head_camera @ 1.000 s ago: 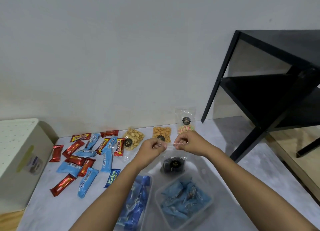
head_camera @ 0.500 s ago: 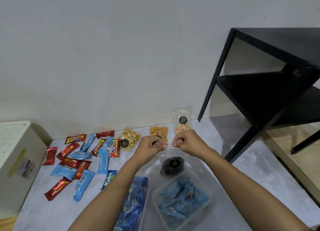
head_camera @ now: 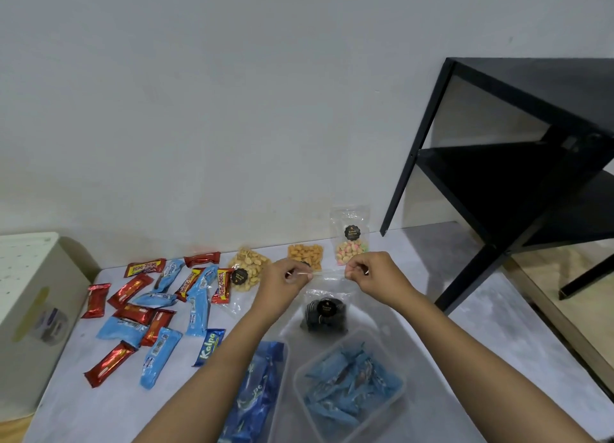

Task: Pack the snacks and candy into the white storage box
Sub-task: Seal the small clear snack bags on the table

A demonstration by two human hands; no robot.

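Far L: storage box [head_camera: 30, 309], at edge of table [head_camera: 481, 343].
L side of table: candy bars [head_camera: 149, 313], scattered.
Back, by wall: snack bags [head_camera: 305, 256], in a row.
Centre: bag [head_camera: 327, 313] pinched betw. L hand [head_camera: 282, 279] & R hand [head_camera: 375, 273].
Front: tub [head_camera: 332, 348] w/ candies; second tub [head_camera: 282, 353] to its L.
R: shelf [head_camera: 518, 176].

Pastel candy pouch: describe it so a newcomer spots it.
From the foot of the black shelf, follow the wall left. The first bag is the pastel candy pouch. Unlike the orange snack bag beside it, it stands upright, holding pink and green pieces.
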